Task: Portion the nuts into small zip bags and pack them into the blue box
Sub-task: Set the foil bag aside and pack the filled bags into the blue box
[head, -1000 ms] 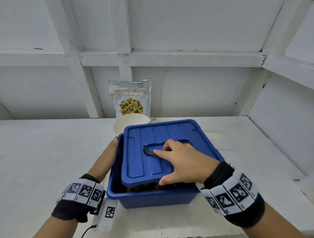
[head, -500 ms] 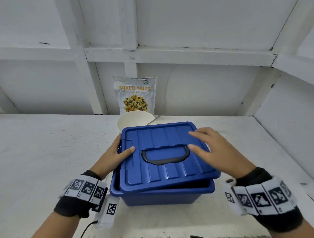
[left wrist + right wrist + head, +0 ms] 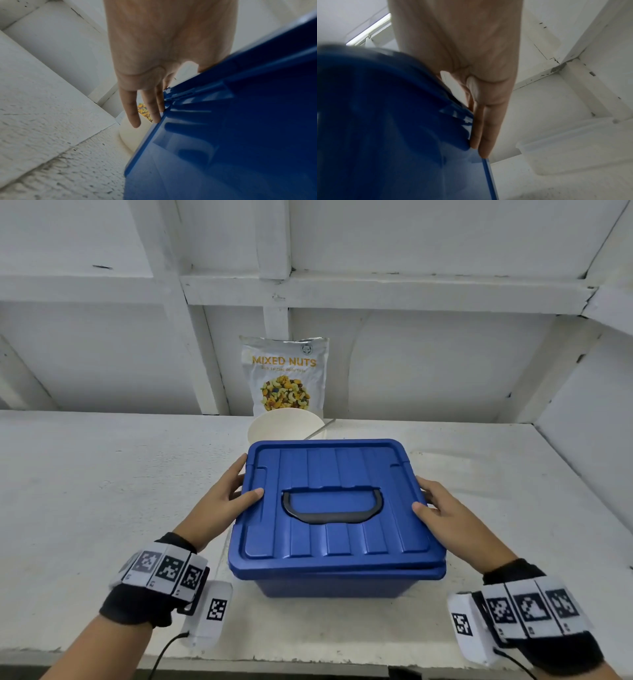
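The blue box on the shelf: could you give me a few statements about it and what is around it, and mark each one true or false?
1. The lid lies on the blue box. True.
2. The left hand lifts the box by its black handle. False: it holds the lid's left edge, thumb on top; nothing touches the handle.
3. A bag of mixed nuts stands behind the box against the wall. True.
4. The right hand rests on the white bowl. False: it holds the lid's right edge; the bowl sits behind the box, untouched.
5. Small zip bags lie on the shelf beside the box. False: none show there.
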`<state>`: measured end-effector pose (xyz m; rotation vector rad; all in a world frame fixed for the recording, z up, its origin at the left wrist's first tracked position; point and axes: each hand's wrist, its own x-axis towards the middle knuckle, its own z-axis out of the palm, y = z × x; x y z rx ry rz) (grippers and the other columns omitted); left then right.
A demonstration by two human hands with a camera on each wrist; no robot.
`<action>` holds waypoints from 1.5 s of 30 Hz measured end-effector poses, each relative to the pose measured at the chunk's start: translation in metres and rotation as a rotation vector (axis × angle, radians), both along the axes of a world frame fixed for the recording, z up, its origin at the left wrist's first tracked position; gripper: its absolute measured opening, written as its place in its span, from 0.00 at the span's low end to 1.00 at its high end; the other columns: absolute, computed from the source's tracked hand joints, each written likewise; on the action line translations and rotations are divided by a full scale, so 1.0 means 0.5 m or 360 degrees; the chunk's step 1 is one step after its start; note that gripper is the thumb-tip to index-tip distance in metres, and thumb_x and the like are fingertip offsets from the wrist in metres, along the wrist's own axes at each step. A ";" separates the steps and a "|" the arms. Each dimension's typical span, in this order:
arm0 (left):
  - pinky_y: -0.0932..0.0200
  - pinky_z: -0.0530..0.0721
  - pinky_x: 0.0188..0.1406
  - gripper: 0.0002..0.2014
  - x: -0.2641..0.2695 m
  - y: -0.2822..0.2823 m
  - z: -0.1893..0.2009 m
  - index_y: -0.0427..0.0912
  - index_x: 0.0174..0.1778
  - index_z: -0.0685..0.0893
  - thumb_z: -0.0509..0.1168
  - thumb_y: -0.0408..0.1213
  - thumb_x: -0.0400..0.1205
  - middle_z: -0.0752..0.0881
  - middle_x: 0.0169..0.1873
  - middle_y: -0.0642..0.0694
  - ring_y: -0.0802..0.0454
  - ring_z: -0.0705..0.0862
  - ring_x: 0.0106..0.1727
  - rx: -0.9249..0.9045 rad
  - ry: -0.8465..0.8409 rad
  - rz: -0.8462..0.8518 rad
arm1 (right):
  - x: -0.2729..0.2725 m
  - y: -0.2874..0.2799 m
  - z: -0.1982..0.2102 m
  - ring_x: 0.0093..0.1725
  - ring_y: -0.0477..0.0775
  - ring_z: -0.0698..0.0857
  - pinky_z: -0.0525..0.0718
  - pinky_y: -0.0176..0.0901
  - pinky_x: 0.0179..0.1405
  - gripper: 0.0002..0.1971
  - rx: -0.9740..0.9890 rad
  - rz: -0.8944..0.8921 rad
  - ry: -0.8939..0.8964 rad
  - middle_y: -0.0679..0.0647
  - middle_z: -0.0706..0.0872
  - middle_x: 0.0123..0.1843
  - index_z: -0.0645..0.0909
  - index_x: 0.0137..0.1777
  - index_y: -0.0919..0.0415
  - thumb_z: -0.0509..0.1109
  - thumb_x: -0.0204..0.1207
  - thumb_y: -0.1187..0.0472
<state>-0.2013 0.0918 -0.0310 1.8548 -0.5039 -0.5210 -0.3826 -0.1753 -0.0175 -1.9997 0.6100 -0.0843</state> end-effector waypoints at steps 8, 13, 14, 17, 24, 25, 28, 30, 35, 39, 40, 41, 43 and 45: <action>0.58 0.84 0.53 0.31 -0.004 -0.003 -0.005 0.66 0.76 0.56 0.64 0.43 0.81 0.77 0.65 0.48 0.55 0.81 0.60 0.0063 0.0073 -0.0053 | -0.023 0.006 -0.011 0.52 0.42 0.84 0.82 0.36 0.45 0.21 0.0229 -0.0062 -0.0004 0.41 0.82 0.57 0.61 0.70 0.39 0.58 0.83 0.61; 0.62 0.85 0.49 0.30 -0.012 -0.003 -0.005 0.67 0.75 0.53 0.61 0.45 0.81 0.79 0.62 0.54 0.56 0.82 0.59 0.0025 0.0126 -0.0045 | -0.022 0.013 -0.023 0.51 0.49 0.87 0.85 0.46 0.48 0.20 0.0447 -0.0182 -0.0052 0.46 0.84 0.54 0.62 0.72 0.41 0.59 0.82 0.56; 0.65 0.86 0.45 0.30 -0.018 -0.003 -0.004 0.68 0.74 0.52 0.60 0.46 0.81 0.79 0.59 0.58 0.58 0.83 0.56 0.0005 0.0173 -0.0026 | -0.021 0.014 -0.027 0.51 0.51 0.87 0.85 0.49 0.50 0.20 0.0519 -0.0211 -0.0054 0.48 0.85 0.55 0.63 0.73 0.42 0.59 0.82 0.54; 0.60 0.85 0.51 0.36 -0.031 -0.004 -0.011 0.65 0.73 0.62 0.68 0.61 0.71 0.81 0.61 0.58 0.55 0.85 0.57 -0.0111 0.0288 -0.0067 | -0.022 0.016 -0.032 0.54 0.54 0.87 0.86 0.50 0.50 0.19 0.0758 -0.0252 -0.0088 0.51 0.85 0.59 0.69 0.71 0.48 0.60 0.81 0.54; 0.60 0.87 0.46 0.24 -0.039 -0.015 0.003 0.59 0.65 0.73 0.70 0.54 0.74 0.85 0.58 0.53 0.54 0.87 0.54 -0.0189 0.0276 -0.0097 | -0.017 0.015 -0.019 0.52 0.57 0.86 0.86 0.53 0.50 0.13 0.0639 -0.0335 -0.0121 0.55 0.86 0.55 0.75 0.66 0.53 0.57 0.83 0.60; 0.60 0.87 0.46 0.26 -0.038 -0.018 0.014 0.59 0.66 0.73 0.70 0.55 0.73 0.86 0.57 0.53 0.54 0.87 0.54 -0.0195 0.0250 -0.0111 | -0.019 0.010 -0.011 0.52 0.58 0.86 0.86 0.55 0.50 0.13 0.0616 -0.0345 -0.0130 0.55 0.87 0.55 0.75 0.65 0.53 0.57 0.83 0.60; 0.60 0.87 0.44 0.28 -0.034 -0.041 0.062 0.59 0.65 0.74 0.69 0.60 0.70 0.87 0.55 0.54 0.53 0.87 0.53 -0.0270 0.0199 -0.0173 | -0.028 -0.019 0.032 0.50 0.59 0.87 0.86 0.55 0.47 0.11 0.0571 -0.0373 -0.0178 0.56 0.88 0.53 0.77 0.61 0.54 0.57 0.83 0.60; 0.60 0.87 0.43 0.26 -0.023 -0.068 0.098 0.59 0.65 0.75 0.68 0.57 0.71 0.88 0.54 0.56 0.52 0.88 0.52 -0.0327 0.0173 -0.0229 | -0.028 -0.046 0.074 0.47 0.57 0.88 0.85 0.51 0.42 0.10 0.0560 -0.0404 -0.0225 0.56 0.88 0.51 0.78 0.58 0.55 0.58 0.83 0.61; 0.47 0.88 0.47 0.25 0.028 -0.175 0.182 0.53 0.66 0.75 0.72 0.49 0.73 0.88 0.54 0.48 0.47 0.88 0.52 -0.0380 0.0113 -0.0316 | 0.000 -0.141 0.171 0.31 0.49 0.87 0.86 0.39 0.24 0.09 0.0455 -0.0475 -0.0372 0.50 0.89 0.36 0.80 0.50 0.55 0.58 0.83 0.62; 0.45 0.88 0.49 0.21 0.094 -0.284 0.225 0.52 0.68 0.72 0.64 0.42 0.78 0.86 0.58 0.46 0.47 0.88 0.53 -0.0425 0.0071 -0.0362 | 0.056 -0.227 0.219 0.38 0.55 0.85 0.85 0.39 0.22 0.10 0.0396 -0.0565 -0.0466 0.57 0.86 0.45 0.78 0.57 0.59 0.57 0.83 0.63; 0.45 0.88 0.49 0.22 0.111 -0.312 0.231 0.51 0.70 0.71 0.64 0.40 0.79 0.85 0.59 0.45 0.47 0.87 0.54 -0.0439 0.0080 -0.0377 | 0.071 -0.249 0.225 0.39 0.56 0.84 0.85 0.39 0.22 0.11 0.0381 -0.0584 -0.0495 0.58 0.85 0.47 0.77 0.60 0.60 0.57 0.83 0.63; 0.46 0.88 0.48 0.23 0.128 -0.340 0.235 0.49 0.72 0.70 0.64 0.39 0.80 0.84 0.60 0.44 0.46 0.87 0.54 -0.0456 0.0097 -0.0386 | 0.087 -0.271 0.229 0.39 0.56 0.84 0.85 0.39 0.22 0.12 0.0367 -0.0597 -0.0528 0.59 0.85 0.48 0.76 0.63 0.60 0.57 0.83 0.63; 0.49 0.89 0.46 0.23 0.158 -0.390 0.242 0.47 0.73 0.68 0.63 0.36 0.81 0.83 0.61 0.42 0.46 0.86 0.54 -0.0492 0.0133 -0.0406 | 0.118 -0.310 0.234 0.36 0.53 0.85 0.85 0.38 0.22 0.11 0.0343 -0.0617 -0.0599 0.58 0.84 0.47 0.76 0.62 0.59 0.57 0.83 0.63; 0.48 0.88 0.49 0.24 0.190 -0.438 0.240 0.47 0.74 0.68 0.63 0.35 0.81 0.82 0.62 0.42 0.45 0.86 0.56 -0.0510 0.0141 -0.0441 | 0.147 -0.346 0.234 0.34 0.49 0.85 0.85 0.38 0.23 0.09 0.0319 -0.0650 -0.0666 0.56 0.84 0.46 0.75 0.59 0.58 0.58 0.83 0.63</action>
